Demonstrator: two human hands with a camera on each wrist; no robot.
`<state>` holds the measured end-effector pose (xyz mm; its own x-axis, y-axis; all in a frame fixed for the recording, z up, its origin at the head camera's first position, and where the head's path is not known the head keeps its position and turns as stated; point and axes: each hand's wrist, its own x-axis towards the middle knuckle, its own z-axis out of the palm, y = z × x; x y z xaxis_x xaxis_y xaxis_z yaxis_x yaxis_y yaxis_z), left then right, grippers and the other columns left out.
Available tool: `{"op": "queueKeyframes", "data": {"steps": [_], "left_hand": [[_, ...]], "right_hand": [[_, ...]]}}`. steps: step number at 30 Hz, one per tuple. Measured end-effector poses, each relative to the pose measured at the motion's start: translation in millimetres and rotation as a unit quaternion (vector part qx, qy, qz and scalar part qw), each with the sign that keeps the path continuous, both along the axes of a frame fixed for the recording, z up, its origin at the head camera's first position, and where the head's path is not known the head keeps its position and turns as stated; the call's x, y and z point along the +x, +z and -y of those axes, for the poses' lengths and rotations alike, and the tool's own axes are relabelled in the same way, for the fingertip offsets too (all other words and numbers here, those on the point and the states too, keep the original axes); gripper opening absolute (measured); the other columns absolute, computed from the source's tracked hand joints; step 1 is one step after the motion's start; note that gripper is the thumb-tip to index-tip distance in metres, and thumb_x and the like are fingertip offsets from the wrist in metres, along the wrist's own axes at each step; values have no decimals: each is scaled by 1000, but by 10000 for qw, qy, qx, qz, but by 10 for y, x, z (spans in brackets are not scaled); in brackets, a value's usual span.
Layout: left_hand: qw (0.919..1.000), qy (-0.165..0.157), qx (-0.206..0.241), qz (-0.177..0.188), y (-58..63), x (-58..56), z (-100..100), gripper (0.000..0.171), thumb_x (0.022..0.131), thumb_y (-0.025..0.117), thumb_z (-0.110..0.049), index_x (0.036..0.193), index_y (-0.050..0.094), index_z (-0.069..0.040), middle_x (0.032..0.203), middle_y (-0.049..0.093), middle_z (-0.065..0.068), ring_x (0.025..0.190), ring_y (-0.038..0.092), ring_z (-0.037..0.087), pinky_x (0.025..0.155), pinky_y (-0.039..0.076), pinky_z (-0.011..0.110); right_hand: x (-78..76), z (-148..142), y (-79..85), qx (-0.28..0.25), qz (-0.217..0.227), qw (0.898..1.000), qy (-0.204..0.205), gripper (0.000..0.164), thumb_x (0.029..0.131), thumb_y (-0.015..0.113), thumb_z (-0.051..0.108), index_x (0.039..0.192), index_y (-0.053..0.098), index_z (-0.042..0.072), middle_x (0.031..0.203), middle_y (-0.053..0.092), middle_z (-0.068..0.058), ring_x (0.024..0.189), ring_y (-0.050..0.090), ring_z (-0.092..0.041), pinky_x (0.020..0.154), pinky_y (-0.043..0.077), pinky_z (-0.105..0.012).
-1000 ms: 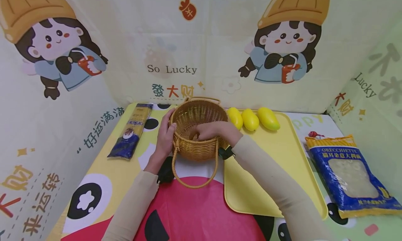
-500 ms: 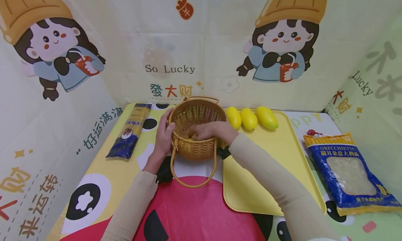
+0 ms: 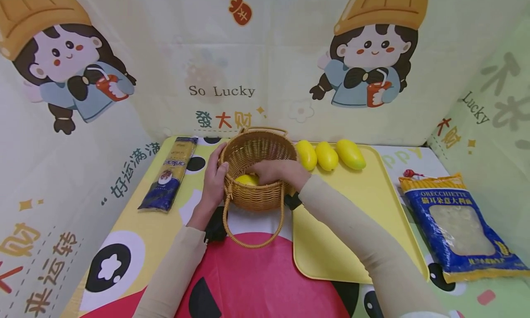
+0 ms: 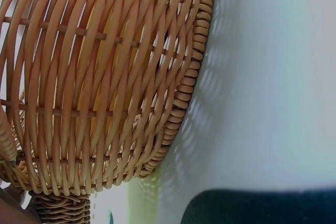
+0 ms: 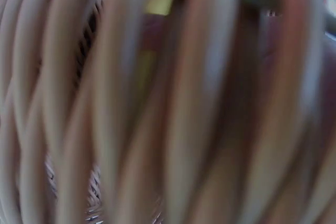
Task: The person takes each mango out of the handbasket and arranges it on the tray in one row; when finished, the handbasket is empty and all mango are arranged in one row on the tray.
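A round wicker basket (image 3: 258, 199) stands on the table with its mouth tipped toward me. One handle (image 3: 253, 246) hangs down in front; the other lies back behind the rim. My left hand (image 3: 213, 182) holds the basket's left side, thumb at the rim. My right hand (image 3: 275, 171) reaches in over the right rim and grips a yellow mango (image 3: 247, 180), its fingertips hidden inside. In the left wrist view the basket's weave (image 4: 105, 87) fills much of the frame. Through the blurred weave (image 5: 205, 103) in the right wrist view, bits of yellow (image 5: 159, 1) show.
Three mangoes (image 3: 327, 156) sit along the back of a yellow tray (image 3: 352, 244) to the right. Beyond it lie a blue orecchiette bag (image 3: 461, 228) and a red lollipop (image 3: 409, 173). A blue and gold pasta packet (image 3: 169, 176) lies at left. A printed cloth wall (image 3: 269, 65) stands behind.
The mango has come into view inside the basket, beside my right hand's fingers, as that hand rises slightly. The left hand keeps its hold. The whole view has shifted a little.
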<state>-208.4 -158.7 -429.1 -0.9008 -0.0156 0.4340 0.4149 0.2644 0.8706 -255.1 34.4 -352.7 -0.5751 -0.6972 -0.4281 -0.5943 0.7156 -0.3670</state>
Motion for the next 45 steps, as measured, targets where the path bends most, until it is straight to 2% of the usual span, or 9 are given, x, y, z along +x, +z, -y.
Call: {"op": "queueKeyframes", "data": {"steps": [5,11,17,20,28,33,35,40,45], "left_hand": [[10000,-11,8,-73,-47,-37,9,53,101,39,-23,154,36,-24,157,37,1,143,38,25,116,34,55],[10000,5,-24,-19,-44,-35,5,54,100,39,-23,154,35,-23,158,36,1,144,38,26,117,34,55],[10000,-31,39,-74,-33,-42,33,54,101,39,-21,154,36,-20,158,36,1,144,37,25,118,31,54],[9999,-70,102,-97,-34,-50,39,53,101,39,-20,154,36,-18,158,37,2,144,36,25,119,30,54],[9999,-78,65,-19,-33,-58,17,55,100,39,-20,154,35,-19,159,35,0,146,34,23,121,28,52],[9999,-82,117,-32,-24,-59,11,55,100,38,-15,155,34,-15,159,35,5,146,33,25,120,29,52],[9998,-122,168,-49,17,-36,5,55,100,37,-12,155,33,-11,159,34,10,145,33,28,119,29,54],[9998,-178,132,-17,234,120,-51,56,98,37,-9,153,32,-1,158,33,19,145,34,32,118,30,54],[9998,-151,120,49,305,175,-95,56,97,37,-9,153,33,-3,157,34,19,144,35,31,118,30,52]], "right_hand": [[-11,1,1,89,-447,9990,-34,56,90,61,16,145,50,15,130,62,-4,112,55,-18,104,45,-36],[0,4,21,76,-1043,9938,-366,62,87,69,26,145,49,18,118,64,-1,101,57,-19,92,49,-37],[-3,20,35,-220,-2049,9760,-708,64,85,69,33,145,48,21,122,65,-1,100,60,-19,83,52,-40],[-11,14,39,-387,-2323,9685,-809,65,84,69,31,144,48,21,121,65,-2,99,61,-20,80,53,-40],[2,-35,84,-711,-2523,9581,-1151,72,81,68,28,148,43,20,127,63,-5,102,61,-22,81,52,-43],[25,-102,128,-959,-2525,9546,-1260,75,80,68,32,149,41,19,129,62,-5,102,61,-22,83,53,-43],[41,-141,154,-1041,-2571,9513,-1342,77,79,69,34,150,41,20,129,62,-4,102,61,-21,82,53,-43],[62,-269,233,-1359,-2644,9417,-1576,81,78,70,34,151,39,23,137,58,-4,111,60,-22,87,53,-44],[38,-438,316,-1699,-2694,9307,-1800,80,77,69,31,151,39,24,139,57,-3,111,58,-22,86,52,-44]]}}
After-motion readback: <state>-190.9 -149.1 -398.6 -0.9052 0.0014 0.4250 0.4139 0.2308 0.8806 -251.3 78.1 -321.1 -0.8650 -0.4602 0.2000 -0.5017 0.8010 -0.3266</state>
